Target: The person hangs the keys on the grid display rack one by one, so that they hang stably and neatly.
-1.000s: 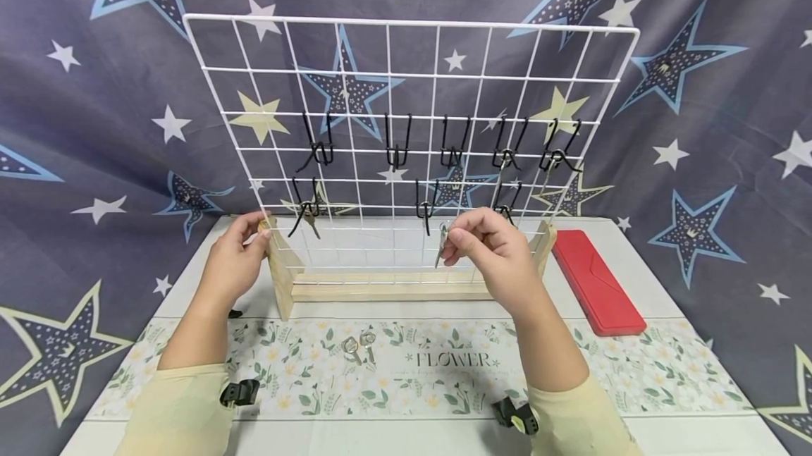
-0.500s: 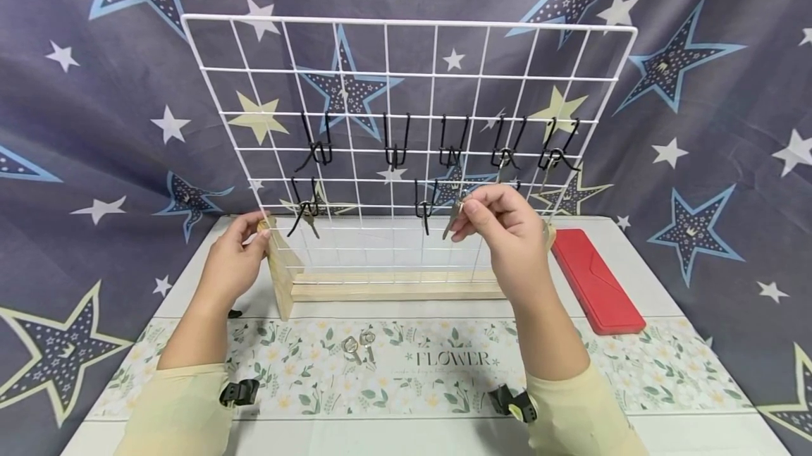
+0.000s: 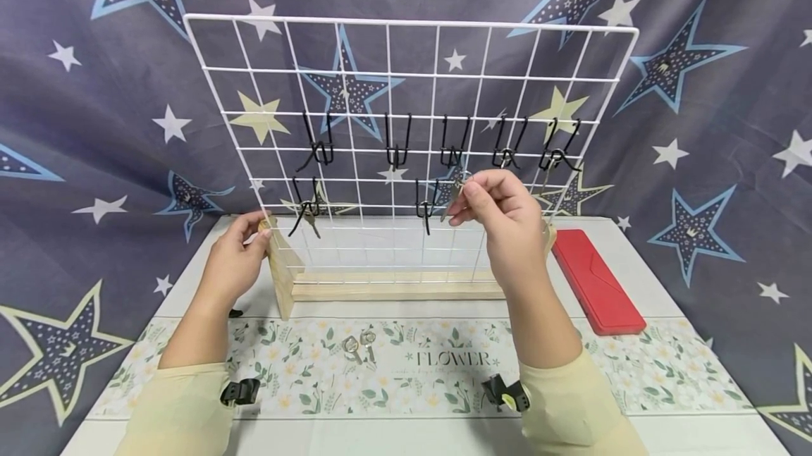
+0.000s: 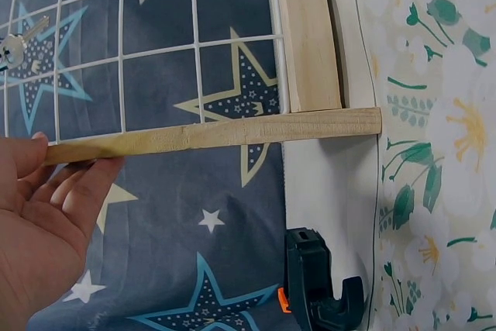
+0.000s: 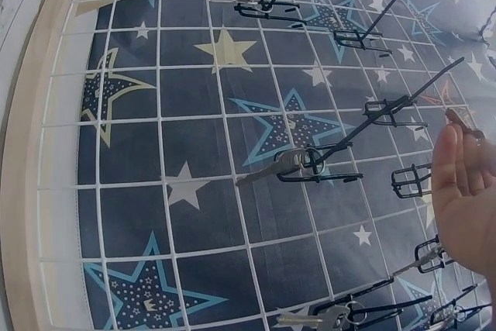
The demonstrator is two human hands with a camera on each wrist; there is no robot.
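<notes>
My right hand point(image 3: 507, 230) pinches a key point(image 3: 453, 204) between thumb and fingers, in front of a white wire grid point(image 3: 388, 93). The key is apart from the black hooks, just below the middle hook point(image 3: 452, 153) of the upper row. In the right wrist view, part of my right hand point(image 5: 465, 199) shows beside the hooks. A key point(image 5: 283, 164) hangs on a lower hook there. With curled fingers my left hand point(image 3: 231, 259) grips the stand's wooden side piece point(image 3: 281, 269); the left wrist view shows this wooden strip point(image 4: 194, 136) between thumb and fingers.
Two keys with rings point(image 3: 359, 349) lie on the flowered table cover point(image 3: 298, 385). To the right is a flat red case point(image 3: 599, 283). Several hooks carry keys, including the far-right upper hook point(image 3: 558, 154). A dark clamp point(image 4: 310, 281) sits beyond the left side piece.
My right hand has risen with the key, from beside the lower hooks to just below the upper row. My left hand has stayed on the side piece.
</notes>
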